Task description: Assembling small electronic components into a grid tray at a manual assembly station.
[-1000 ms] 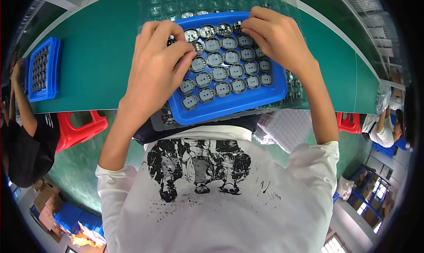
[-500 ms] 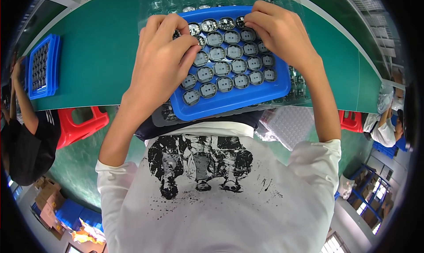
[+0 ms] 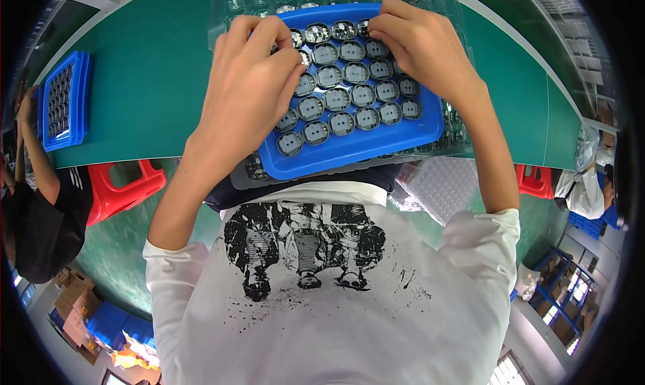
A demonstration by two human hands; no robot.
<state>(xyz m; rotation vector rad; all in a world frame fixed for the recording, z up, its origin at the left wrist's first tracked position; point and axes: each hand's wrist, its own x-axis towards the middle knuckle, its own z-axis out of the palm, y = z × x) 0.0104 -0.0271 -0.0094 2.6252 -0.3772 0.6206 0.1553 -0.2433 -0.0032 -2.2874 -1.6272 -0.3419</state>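
Observation:
In front of me a blue tray (image 3: 349,158) holds several rows of small rounded grey parts (image 3: 341,123), each with two dark dots on its face. Along the far row the parts (image 3: 317,33) show a shiny, clear-looking side instead. My left hand (image 3: 250,82) reaches over the tray's left side, thumb and fingers pinched on a shiny rounded part that they partly cover. My right hand (image 3: 424,49) is at the far right corner, its thumb and forefinger closed on the last part of the far row. The fingers hide much of both parts.
Clear plastic blister trays (image 3: 259,5) lie under and behind the blue tray on the green table (image 3: 144,82). Another stack of filled blue trays (image 3: 79,103) stands at the left, near a person in black (image 3: 50,217). Red stools (image 3: 127,190) flank me.
The blue tray and both hands have shifted very slightly away from me. Both hands keep nearly the same pinched pose at the far rows.

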